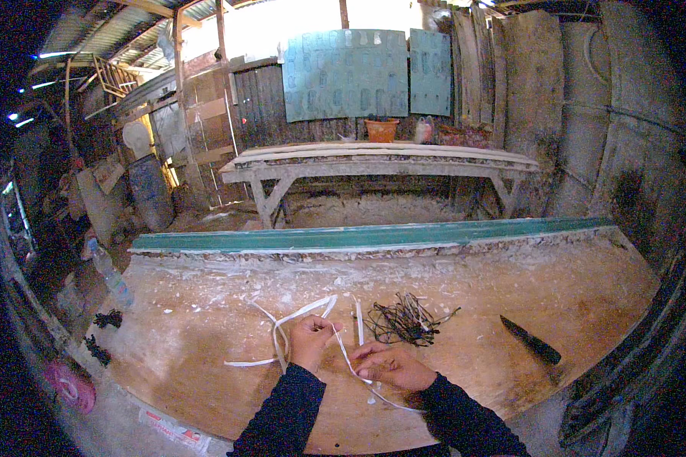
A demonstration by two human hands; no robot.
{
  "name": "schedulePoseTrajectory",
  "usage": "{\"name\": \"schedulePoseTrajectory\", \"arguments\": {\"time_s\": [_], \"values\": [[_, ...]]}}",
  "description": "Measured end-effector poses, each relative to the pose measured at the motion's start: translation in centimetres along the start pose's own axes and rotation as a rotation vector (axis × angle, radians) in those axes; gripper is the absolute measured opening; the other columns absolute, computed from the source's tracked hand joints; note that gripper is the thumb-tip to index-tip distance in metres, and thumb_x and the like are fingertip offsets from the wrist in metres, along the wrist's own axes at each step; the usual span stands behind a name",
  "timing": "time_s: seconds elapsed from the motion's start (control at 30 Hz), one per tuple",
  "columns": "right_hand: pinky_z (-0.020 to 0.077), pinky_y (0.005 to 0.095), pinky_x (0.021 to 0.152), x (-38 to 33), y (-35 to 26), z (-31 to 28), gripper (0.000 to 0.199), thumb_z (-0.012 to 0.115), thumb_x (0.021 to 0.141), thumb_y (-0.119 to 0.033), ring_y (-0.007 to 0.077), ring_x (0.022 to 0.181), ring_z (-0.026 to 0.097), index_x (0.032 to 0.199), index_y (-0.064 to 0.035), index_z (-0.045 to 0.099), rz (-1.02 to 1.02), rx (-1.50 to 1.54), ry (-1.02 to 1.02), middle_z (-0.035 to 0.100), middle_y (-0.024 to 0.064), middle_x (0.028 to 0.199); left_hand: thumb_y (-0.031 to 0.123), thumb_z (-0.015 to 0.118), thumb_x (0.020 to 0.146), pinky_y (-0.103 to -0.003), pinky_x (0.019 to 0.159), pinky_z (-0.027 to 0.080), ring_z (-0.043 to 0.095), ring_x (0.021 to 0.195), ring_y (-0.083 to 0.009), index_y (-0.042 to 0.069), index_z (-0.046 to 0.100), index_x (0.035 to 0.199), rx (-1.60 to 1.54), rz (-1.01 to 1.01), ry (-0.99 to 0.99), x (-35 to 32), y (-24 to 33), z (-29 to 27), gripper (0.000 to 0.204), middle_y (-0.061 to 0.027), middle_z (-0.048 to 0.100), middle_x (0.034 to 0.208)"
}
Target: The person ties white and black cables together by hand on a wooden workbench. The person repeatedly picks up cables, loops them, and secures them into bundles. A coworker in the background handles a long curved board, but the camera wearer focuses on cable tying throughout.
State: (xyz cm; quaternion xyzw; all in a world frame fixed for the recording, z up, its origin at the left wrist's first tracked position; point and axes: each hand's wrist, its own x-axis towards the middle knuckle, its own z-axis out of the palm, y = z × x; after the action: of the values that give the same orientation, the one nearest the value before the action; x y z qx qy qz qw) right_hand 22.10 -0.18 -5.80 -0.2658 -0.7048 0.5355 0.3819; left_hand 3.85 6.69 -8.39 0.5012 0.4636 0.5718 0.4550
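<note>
We see a wooden table point(472, 373), and white crumbs point(193, 310) are scattered on its brown top. A long green rail point(358, 238) lies along the far side. We also find thin white strips point(360, 325), tangled black cords point(400, 321), a dark knife point(532, 340) at right and two black clumps point(109, 318) near the left edge.

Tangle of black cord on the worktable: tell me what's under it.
Brown tabletop shows between loose strands at the black cord tangle's edges. Anything beneath its dense middle is covered. A white strip lies to its left.
</note>
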Motion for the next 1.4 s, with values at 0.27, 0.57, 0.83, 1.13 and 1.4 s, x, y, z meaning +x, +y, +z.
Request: {"name": "schedulePoseTrajectory", "arguments": {"time_s": [0.27,0.57,0.83,1.13,1.4], "values": [[0.0403,0.0304,0.079,-0.2,-0.4,-0.1,0.014,0.059,0.077,-0.016,0.0185,0.092,0.050,0.084,-0.0045,0.060,-0.171,-0.071,-0.044,0.051,0.0070,0.100,-0.003,0.060,0.069,-0.022,0.056,0.046,0.058,0.061,-0.0121,-0.002,0.056,0.068,0.369,0.137,-0.059,-0.6,0.1,0.9,0.004,-0.0064,0.059,0.065],[0.0419,0.0258,0.072,-0.2,1.0,-1.9,0.010,0.064,0.072,-0.008,0.0129,0.077,0.054,0.069,-0.0046,0.055,0.104,-0.015,0.279,0.058,0.0033,0.079,0.005,0.063,0.070,-0.022,0.057,0.043,0.055,0.063,-0.0106,0.001,0.061,0.070,0.382,0.195,-0.293,-1.9,0.8,1.5,0.005,-0.0039,0.059,0.069],[0.0399,0.0269,0.058,-0.1,1.1,-3.3,0.016,0.066,0.064,-0.007,0.0161,0.060,0.052,0.065,-0.0047,0.050,0.109,-0.630,0.784,0.053,0.0062,0.063,0.014,0.062,0.074,-0.025,0.066,0.040,0.050,0.070,-0.0124,0.004,0.061,0.074,0.180,0.205,-0.754,-2.5,-0.1,2.2,0.009,-0.0020,0.053,0.073],[0.0420,0.0336,0.068,0.5,1.5,-3.8,0.016,0.064,0.062,-0.004,0.0255,0.077,0.053,0.077,-0.0042,0.056,-0.116,-0.726,0.878,0.057,0.0099,0.077,0.014,0.062,0.075,-0.025,0.077,0.036,0.043,0.087,-0.0119,0.007,0.058,0.080,-0.022,0.108,-1.106,-4.5,-0.1,3.6,0.009,-0.0008,0.041,0.087],[0.0442,0.0300,0.066,0.3,-0.5,-2.9,0.010,0.060,0.071,-0.007,0.0213,0.073,0.058,0.080,-0.0039,0.059,0.015,-0.487,0.901,0.061,0.0096,0.075,0.010,0.064,0.072,-0.026,0.077,0.038,0.047,0.086,-0.0120,0.008,0.059,0.078,-0.021,0.284,-1.010,-4.1,-0.9,3.5,0.009,-0.0018,0.045,0.089]]}}
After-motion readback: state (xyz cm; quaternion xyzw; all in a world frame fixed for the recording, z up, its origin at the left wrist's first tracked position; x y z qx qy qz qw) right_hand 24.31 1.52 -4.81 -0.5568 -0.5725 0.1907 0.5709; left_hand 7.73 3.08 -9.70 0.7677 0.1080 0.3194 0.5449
